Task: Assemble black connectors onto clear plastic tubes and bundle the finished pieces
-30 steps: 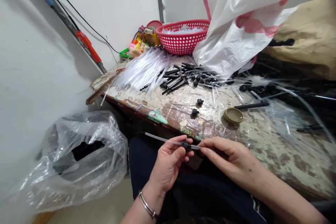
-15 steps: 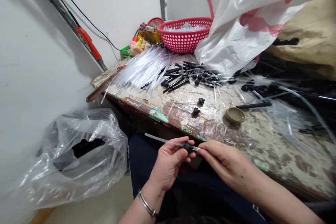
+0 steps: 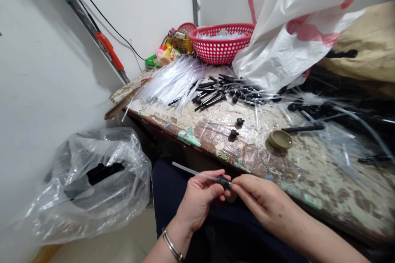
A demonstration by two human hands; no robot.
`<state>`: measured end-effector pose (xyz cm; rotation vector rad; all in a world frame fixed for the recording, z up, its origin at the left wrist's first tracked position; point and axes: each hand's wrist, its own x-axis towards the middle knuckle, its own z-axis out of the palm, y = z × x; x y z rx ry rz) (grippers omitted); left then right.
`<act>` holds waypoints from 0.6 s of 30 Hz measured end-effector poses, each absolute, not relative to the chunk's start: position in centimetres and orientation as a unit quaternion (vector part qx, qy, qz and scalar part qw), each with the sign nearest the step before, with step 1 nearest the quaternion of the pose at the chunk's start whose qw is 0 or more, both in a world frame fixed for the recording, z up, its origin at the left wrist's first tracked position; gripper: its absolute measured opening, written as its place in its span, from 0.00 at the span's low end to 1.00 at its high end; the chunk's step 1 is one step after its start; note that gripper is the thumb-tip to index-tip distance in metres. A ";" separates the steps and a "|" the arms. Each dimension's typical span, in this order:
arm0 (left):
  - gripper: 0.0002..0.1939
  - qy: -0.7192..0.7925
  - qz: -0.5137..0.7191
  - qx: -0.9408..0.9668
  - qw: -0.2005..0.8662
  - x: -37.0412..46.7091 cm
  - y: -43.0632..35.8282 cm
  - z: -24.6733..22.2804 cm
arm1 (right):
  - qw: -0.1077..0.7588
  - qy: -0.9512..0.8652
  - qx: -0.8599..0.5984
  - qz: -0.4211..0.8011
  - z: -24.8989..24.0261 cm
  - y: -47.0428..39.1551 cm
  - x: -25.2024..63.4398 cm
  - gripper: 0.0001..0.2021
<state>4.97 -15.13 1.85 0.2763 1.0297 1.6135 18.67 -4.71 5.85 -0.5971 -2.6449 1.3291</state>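
My left hand [image 3: 199, 199] is closed on a small black plastic fitting [image 3: 222, 181], gripping it between thumb and fingers. A thin translucent tube [image 3: 184, 168] runs out of the fitting to the left, across the fingers. My right hand [image 3: 262, 197] pinches the short clear tube end at the fitting's right side, its fingertips almost against the fitting. Both hands are above my lap, in front of the table edge. Two similar black fittings, the near one [image 3: 233, 134] and the far one [image 3: 240, 122], lie on the table beyond my hands.
On the worn table [image 3: 197, 121] are a heap of clear tubes [image 3: 173, 80], a pile of black parts [image 3: 212, 98], a small round dish [image 3: 280, 139] and a red basket [image 3: 221, 49]. A white sack [image 3: 277, 41] stands behind. A clear plastic bag [image 3: 101, 209] sits lower left.
My right fingertips have moved closer to the fitting, so less clear tube shows between them. The table scene has shifted slightly right and down in view.
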 end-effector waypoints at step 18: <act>0.20 0.582 0.663 0.017 0.470 1.2 -20.7 -6.4 | 0.050 -0.919 -0.197 0.336 6.0 0.5 14.4 0.14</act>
